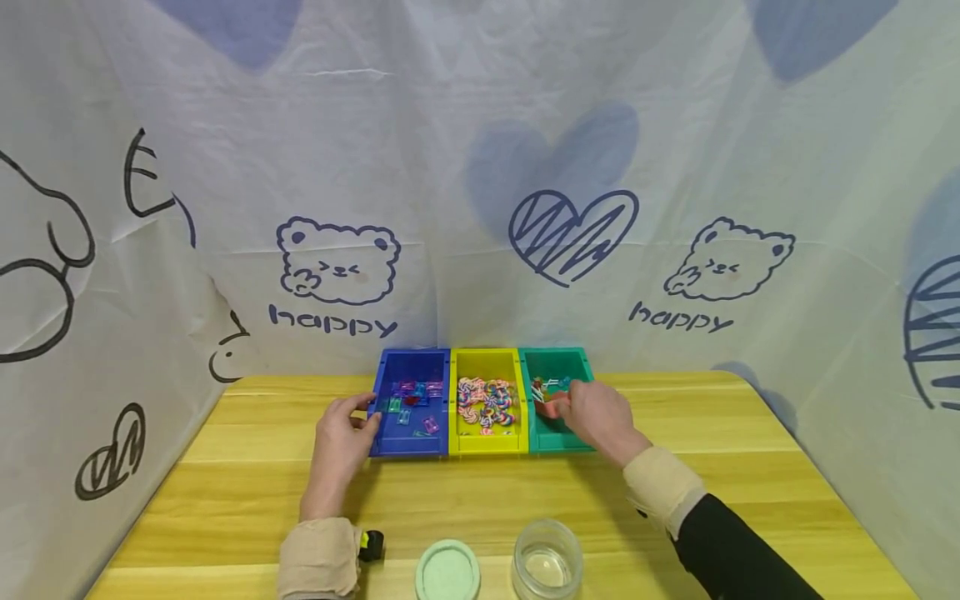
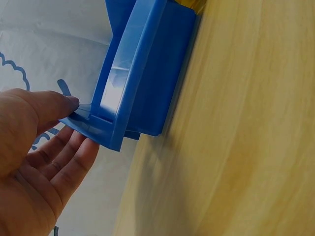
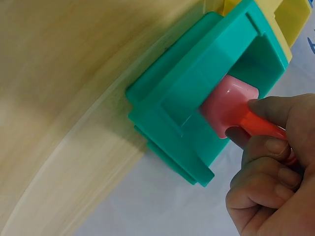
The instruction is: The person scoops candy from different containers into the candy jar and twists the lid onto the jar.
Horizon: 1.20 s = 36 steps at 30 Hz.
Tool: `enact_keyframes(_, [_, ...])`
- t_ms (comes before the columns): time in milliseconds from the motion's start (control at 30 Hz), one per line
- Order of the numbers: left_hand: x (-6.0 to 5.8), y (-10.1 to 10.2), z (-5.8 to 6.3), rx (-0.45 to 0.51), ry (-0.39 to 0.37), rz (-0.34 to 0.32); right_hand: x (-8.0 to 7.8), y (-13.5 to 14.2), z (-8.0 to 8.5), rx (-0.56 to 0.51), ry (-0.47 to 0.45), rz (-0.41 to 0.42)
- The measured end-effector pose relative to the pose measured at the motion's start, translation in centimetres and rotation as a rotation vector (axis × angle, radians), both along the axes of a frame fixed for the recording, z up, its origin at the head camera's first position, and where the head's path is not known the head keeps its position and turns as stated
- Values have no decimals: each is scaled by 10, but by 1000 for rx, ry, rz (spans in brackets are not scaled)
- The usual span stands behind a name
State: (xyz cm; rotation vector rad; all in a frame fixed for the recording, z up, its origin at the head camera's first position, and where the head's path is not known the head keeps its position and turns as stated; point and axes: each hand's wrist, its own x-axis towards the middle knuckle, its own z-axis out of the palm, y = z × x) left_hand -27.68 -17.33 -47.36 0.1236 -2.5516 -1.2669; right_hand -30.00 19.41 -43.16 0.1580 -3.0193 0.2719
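My left hand [image 1: 339, 442] pinches the left rim of a blue bin [image 1: 414, 363], thumb on top and fingers below, as the left wrist view shows on the rim [image 2: 96, 130]. Small clear coloured pieces [image 1: 412, 392] lie in that bin. My right hand [image 1: 600, 417] grips the orange-red handle of a small pink scoop [image 3: 229, 105]. The scoop's head is down inside the green bin [image 1: 562, 442], beside small white-and-coloured pieces [image 1: 538, 390]. Between the two stands a yellow bin [image 1: 487, 445] holding pastel swirl candy-like pieces [image 1: 487, 402].
The three bins stand side by side along the table's back edge, against a printed curtain [image 1: 465, 275]. Nearer the front are a clear glass jar [image 1: 547, 562] and a pale green round lid [image 1: 447, 571]. Both lie between my forearms on the wooden table [image 1: 442, 500].
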Motion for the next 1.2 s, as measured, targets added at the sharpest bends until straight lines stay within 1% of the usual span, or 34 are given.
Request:
enact_keyframes(233, [0, 0, 1, -2, 2, 2, -5, 4, -2, 12, 8, 10])
enact_keyframes(500, [0, 0, 1, -6, 15, 4, -15, 9, -6, 5, -9, 21])
enact_keyframes(733, [0, 0, 1, 3, 6, 2, -23, 11, -8, 35, 13, 39])
enact_keyframes(933, [1, 1, 0, 14, -9, 1, -27, 9, -8, 21, 9, 49])
enact_keyframes(1200, [0, -1, 0, 9, 0, 2, -32, 4, -7, 24, -12, 20])
